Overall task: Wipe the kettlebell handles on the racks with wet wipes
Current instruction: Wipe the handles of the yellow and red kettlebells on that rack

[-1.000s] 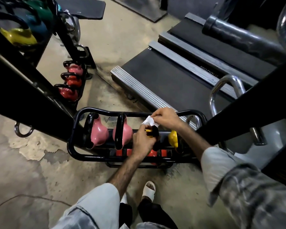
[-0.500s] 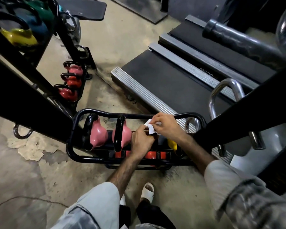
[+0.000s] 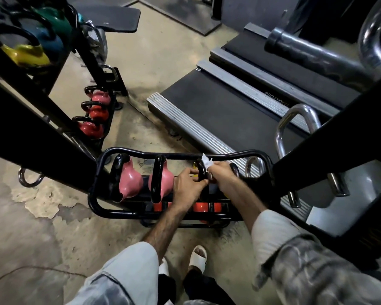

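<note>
Gym floor, low rack (image 3: 97,201). Third handle (image 3: 201,170), rack's far rail, mid-wipe: left hand (image 3: 188,186) grips it, right hand (image 3: 221,172) pinches wipe (image 3: 207,161) against it. Next: far-right handle; pink pair apparently pending.

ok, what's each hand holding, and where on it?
Right hand pinches the wet wipe against the black kettlebell handle; left hand grips that handle lower down.

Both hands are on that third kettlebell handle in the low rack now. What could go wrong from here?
1. The left hand steadies the black handle while the right hand rubs the wet wipe over it; a damp handle may slip.
2. Fingers sit close to the rack's top rail and could get pinched.
3. The open sandal stands just below the rack.
</note>
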The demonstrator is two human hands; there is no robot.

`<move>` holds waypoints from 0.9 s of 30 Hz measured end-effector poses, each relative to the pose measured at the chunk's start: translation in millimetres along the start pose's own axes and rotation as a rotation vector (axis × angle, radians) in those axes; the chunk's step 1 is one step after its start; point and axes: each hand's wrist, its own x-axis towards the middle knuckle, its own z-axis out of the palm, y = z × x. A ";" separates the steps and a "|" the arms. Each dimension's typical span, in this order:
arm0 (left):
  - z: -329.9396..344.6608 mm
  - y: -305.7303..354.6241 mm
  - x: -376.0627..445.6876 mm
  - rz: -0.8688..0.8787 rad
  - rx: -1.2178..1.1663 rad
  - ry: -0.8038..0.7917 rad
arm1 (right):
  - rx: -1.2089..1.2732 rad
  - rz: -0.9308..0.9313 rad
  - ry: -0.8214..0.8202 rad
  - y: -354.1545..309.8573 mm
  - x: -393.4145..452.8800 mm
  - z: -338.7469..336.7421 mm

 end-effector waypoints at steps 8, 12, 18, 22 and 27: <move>-2.7 1.4 1.6 -0.007 -0.049 0.007 | 0.139 0.042 0.013 -6.0 -4.2 9.6; 1.4 1.3 -0.1 -0.013 -0.024 0.018 | -0.203 -0.199 0.158 -7.7 -9.9 -7.9; 1.6 1.9 -0.4 -0.018 -0.021 0.009 | -0.250 -0.178 0.164 -25.3 -9.0 4.8; 0.1 0.8 -1.1 -0.018 -0.064 -0.004 | -0.376 -0.298 0.129 -31.0 -26.9 -7.9; -4.8 -5.8 0.8 -0.011 -0.181 0.010 | -0.376 -0.440 0.097 -31.0 -42.2 -31.2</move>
